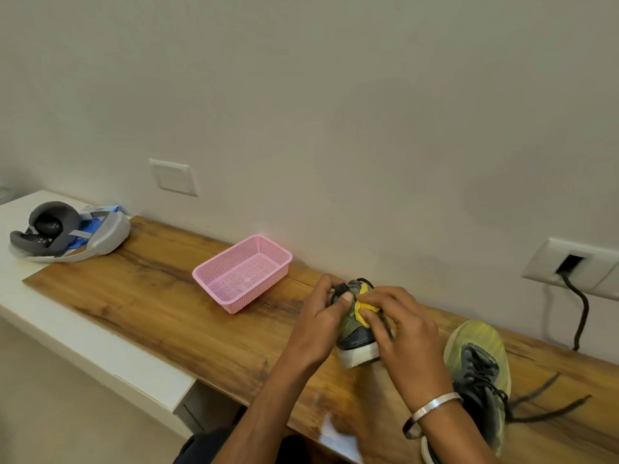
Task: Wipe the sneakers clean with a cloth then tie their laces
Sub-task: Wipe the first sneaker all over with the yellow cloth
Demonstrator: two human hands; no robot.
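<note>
Wiping: olive-grey fabric sneaker (355,333), heel toward camera, on wooden tabletop (187,316).
L hand (323,324): grips collar, steadying.
R hand (400,329): pinches soft yellow cloth (361,309) on heel.
Handling: prob. light, upper pliable; hold at stiff heel/sole.
Second sneaker (479,373): just beside, laces untied.

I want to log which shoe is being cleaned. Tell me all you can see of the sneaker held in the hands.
The held sneaker looks olive green with a dark grey heel panel and a whitish sole. It stands on the wooden bench, heel towards the camera, close to the wall. The left hand grips its collar, thumb on top. The right hand presses a yellow cloth against its upper. A dark lace loop shows at the far end; the toe is hidden.
</note>
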